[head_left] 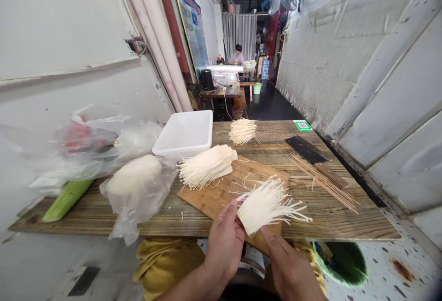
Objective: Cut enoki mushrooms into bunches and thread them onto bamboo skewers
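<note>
Both of my hands hold one small bunch of white enoki mushrooms [265, 206] over the near corner of a wooden cutting board [214, 193]. My left hand [224, 239] pinches the bunch's base from the left, and my right hand [286, 264] grips it from below. The thin stems fan out to the right. A larger enoki bunch [205, 165] lies on the board's far side. A third bunch [242, 130] rests farther back on the wooden table [328, 218].
A white plastic tub [186, 133] stands behind the board. Clear plastic bags of mushrooms [134, 183] and a green package [67, 198] lie at the left. A cleaver [307, 149] and bamboo skewers [324, 181] lie at the right. Another person sits far down the alley [237, 54].
</note>
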`<state>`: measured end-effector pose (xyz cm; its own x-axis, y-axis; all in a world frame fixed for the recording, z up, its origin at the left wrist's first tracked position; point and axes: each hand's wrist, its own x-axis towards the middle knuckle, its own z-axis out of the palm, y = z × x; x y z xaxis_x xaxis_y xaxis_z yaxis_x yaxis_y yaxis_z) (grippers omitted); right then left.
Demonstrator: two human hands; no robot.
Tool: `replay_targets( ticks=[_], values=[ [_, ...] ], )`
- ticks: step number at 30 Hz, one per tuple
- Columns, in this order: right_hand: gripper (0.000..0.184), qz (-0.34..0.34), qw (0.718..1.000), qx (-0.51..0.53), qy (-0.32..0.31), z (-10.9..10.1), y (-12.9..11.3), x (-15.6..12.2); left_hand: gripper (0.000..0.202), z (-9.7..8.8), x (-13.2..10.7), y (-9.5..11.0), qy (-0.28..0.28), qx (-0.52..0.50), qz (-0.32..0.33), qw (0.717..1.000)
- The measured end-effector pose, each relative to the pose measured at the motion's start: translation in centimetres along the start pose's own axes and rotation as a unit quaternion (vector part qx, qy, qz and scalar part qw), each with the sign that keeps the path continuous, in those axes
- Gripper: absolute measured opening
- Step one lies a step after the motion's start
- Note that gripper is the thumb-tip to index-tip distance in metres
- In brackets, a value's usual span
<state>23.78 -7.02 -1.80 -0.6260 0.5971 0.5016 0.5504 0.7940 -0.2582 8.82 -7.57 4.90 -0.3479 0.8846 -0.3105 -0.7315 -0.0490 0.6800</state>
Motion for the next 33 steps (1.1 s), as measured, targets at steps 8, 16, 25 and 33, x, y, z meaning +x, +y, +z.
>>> replay_targets(
  ticks=[8,16,25,33],
  values=[
    [0.059,0.005,1.0,-0.004,0.007,0.06,0.0,-0.04,0.024,0.08,-0.19,-0.06,-0.004,0.001,-0.001,1.0],
    [0.056,0.009,1.0,-0.005,-0.008,-0.25,-0.11,0.08,0.026,0.18,-0.18,-0.05,-0.007,0.004,-0.002,1.0],
    [0.053,-0.005,1.0,-0.02,0.009,-0.31,-0.23,0.27,0.023,0.2,-0.23,-0.17,-0.001,0.017,0.0,1.0],
    [0.054,-0.007,1.0,-0.022,0.003,-0.4,-0.36,0.34,0.025,0.24,-0.52,0.05,-0.024,0.015,-0.002,1.0]
  ],
)
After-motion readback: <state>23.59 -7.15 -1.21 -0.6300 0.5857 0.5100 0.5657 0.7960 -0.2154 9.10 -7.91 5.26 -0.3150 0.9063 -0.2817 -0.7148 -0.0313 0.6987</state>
